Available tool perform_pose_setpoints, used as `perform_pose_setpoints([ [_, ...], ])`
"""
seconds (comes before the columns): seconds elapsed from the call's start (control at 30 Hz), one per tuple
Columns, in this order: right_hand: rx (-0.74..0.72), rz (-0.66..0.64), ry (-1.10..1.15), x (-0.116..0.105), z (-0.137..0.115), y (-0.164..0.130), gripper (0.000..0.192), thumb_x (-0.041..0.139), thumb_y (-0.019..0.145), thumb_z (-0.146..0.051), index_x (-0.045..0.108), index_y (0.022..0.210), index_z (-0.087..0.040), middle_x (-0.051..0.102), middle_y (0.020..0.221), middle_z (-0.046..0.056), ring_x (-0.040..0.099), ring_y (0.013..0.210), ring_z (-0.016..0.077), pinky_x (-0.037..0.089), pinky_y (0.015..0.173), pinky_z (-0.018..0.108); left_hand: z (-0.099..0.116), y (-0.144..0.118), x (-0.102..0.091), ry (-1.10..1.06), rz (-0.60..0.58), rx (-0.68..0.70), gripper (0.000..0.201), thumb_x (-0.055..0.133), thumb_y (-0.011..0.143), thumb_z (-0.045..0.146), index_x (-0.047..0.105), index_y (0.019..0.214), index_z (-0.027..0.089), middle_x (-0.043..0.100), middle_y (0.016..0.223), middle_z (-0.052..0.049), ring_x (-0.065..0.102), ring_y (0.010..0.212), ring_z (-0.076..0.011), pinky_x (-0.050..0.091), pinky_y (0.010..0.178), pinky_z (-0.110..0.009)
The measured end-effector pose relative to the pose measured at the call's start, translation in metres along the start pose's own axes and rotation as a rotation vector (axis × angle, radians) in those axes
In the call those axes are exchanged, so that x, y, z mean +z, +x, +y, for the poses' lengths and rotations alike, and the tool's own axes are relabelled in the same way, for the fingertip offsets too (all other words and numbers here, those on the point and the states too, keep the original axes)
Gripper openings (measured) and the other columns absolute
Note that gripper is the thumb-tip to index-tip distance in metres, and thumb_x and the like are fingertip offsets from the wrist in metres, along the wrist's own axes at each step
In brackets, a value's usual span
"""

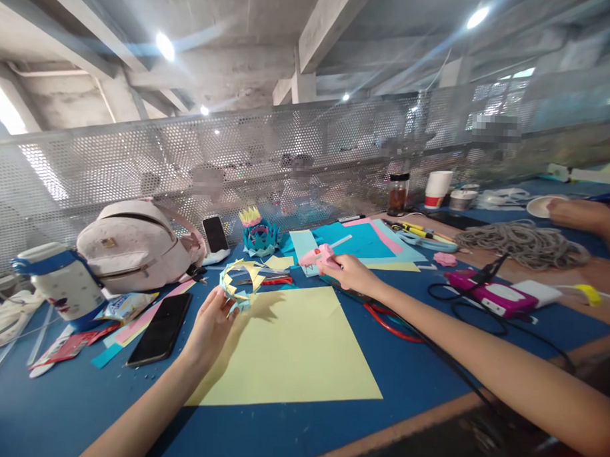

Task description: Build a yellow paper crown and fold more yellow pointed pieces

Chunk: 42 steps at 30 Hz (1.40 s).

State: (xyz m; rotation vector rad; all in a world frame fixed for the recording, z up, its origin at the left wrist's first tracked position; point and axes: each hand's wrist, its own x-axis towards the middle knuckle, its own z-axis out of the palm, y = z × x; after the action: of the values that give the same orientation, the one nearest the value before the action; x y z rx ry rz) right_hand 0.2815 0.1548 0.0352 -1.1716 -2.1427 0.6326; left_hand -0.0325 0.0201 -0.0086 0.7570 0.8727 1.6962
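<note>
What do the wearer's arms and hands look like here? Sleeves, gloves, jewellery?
Both forearms are bare up to the frame edge: no sleeves in view. The left hand and right hand wear no gloves. No watch, bracelet or ring can be made out on either wrist or hand, though the fingers are small in this view. No cables or markings on the arms themselves.

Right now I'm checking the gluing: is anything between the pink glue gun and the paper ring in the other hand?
Nothing visible: only bare table lies between the glue gun in the right hand and the paper ring held by the left hand.
</note>
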Motion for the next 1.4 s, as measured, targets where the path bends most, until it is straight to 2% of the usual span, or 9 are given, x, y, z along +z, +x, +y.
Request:
perform_pose_setpoints([
  [0.27, 0.088, -0.118, -0.229, 0.004, 0.002, -0.001, 0.037, 0.054, 0.091, -0.047, 0.068, 0.078, -0.015, 0.062, 0.053, 0.001, 0.059, 0.047, 0.0149, 0.036, 0.052, 0.023, 0.002, 0.001, 0.0, -0.032, 0.036, -0.006, 0.032, 0.063, 0.098, 0.034, 0.06, 0.124, 0.016, 0.064, 0.122, -0.009, 0.066, 0.1, -0.0209, 0.058, 0.085, -0.04],
  [0.47, 0.08, -0.166, -0.388, -0.014, -0.019, -0.012, 0.04, 0.053, 0.094, -0.046, 0.062, 0.065, -0.02, 0.065, 0.053, 0.003, 0.067, 0.066, 0.0211, 0.036, 0.057, 0.025, 0.009, 0.006, -0.003, -0.074, 0.062, 0.03, 0.033, 0.063, 0.098, 0.035, 0.06, 0.126, 0.017, 0.063, 0.124, -0.009, 0.066, 0.103, -0.0218, 0.058, 0.086, -0.041],
  [0.6, 0.031, -0.067, -0.52, -0.031, -0.043, -0.038, 0.044, 0.053, 0.095, -0.05, 0.064, 0.064, -0.021, 0.071, 0.07, 0.01, 0.066, 0.083, 0.0292, 0.033, 0.058, 0.028, 0.027, 0.013, -0.007, -0.118, 0.085, 0.098, 0.033, 0.063, 0.098, 0.035, 0.06, 0.126, 0.017, 0.063, 0.124, -0.009, 0.066, 0.103, -0.0218, 0.058, 0.087, -0.042],
  [0.67, -0.065, 0.077, -0.685, -0.033, -0.059, -0.055, 0.038, 0.057, 0.093, -0.046, 0.063, 0.066, -0.02, 0.072, 0.077, 0.012, 0.065, 0.08, 0.0289, 0.031, 0.058, 0.03, 0.04, 0.017, -0.01, -0.145, 0.097, 0.146, 0.032, 0.063, 0.098, 0.035, 0.06, 0.125, 0.017, 0.063, 0.124, -0.009, 0.066, 0.103, -0.0213, 0.058, 0.087, -0.041],
  [0.7, -0.137, 0.058, -0.683, -0.031, -0.069, -0.064, 0.028, 0.059, 0.092, -0.038, 0.065, 0.071, -0.021, 0.073, 0.079, 0.01, 0.065, 0.075, 0.0264, 0.031, 0.057, 0.03, 0.046, 0.019, -0.012, -0.158, 0.101, 0.168, 0.032, 0.063, 0.098, 0.034, 0.06, 0.125, 0.017, 0.063, 0.123, -0.009, 0.066, 0.102, -0.0211, 0.058, 0.086, -0.041],
  [0.83, -0.453, -0.34, -0.358, 0.0, -0.108, -0.075, 0.01, 0.061, 0.091, -0.023, 0.069, 0.086, -0.026, 0.074, 0.085, 0.0, 0.066, 0.076, 0.0187, 0.037, 0.063, 0.028, 0.061, 0.024, -0.019, -0.199, 0.119, 0.215, 0.028, 0.062, 0.099, 0.034, 0.062, 0.121, 0.017, 0.065, 0.118, -0.008, 0.067, 0.095, -0.0185, 0.059, 0.081, -0.036],
  [0.93, -0.564, -0.446, -0.261, 0.043, -0.128, -0.049, 0.015, 0.057, 0.092, -0.015, 0.07, 0.093, -0.023, 0.073, 0.095, 0.004, 0.066, 0.092, 0.0215, 0.039, 0.066, 0.027, 0.06, 0.025, -0.023, -0.217, 0.132, 0.209, 0.027, 0.062, 0.099, 0.033, 0.062, 0.12, 0.016, 0.065, 0.115, -0.007, 0.067, 0.092, -0.0174, 0.059, 0.078, -0.035],
  [1.17, -0.427, -0.507, -0.189, 0.138, -0.145, 0.045, 0.009, 0.069, 0.09, -0.023, 0.072, 0.095, -0.015, 0.074, 0.1, 0.005, 0.066, 0.091, 0.0178, 0.04, 0.064, 0.021, 0.059, 0.025, -0.022, -0.211, 0.109, 0.197, 0.029, 0.062, 0.099, 0.034, 0.061, 0.122, 0.016, 0.065, 0.118, -0.008, 0.067, 0.095, -0.0188, 0.059, 0.08, -0.037],
  [1.4, -0.35, -0.612, -0.181, 0.17, -0.156, 0.052, 0.026, 0.083, 0.074, -0.032, 0.074, 0.095, -0.019, 0.074, 0.089, 0.0, 0.066, 0.082, 0.0162, 0.038, 0.058, 0.02, 0.058, 0.018, -0.016, -0.216, 0.068, 0.211, 0.024, 0.062, 0.099, 0.032, 0.062, 0.117, 0.016, 0.066, 0.11, -0.006, 0.066, 0.086, -0.0155, 0.059, 0.073, -0.032],
])
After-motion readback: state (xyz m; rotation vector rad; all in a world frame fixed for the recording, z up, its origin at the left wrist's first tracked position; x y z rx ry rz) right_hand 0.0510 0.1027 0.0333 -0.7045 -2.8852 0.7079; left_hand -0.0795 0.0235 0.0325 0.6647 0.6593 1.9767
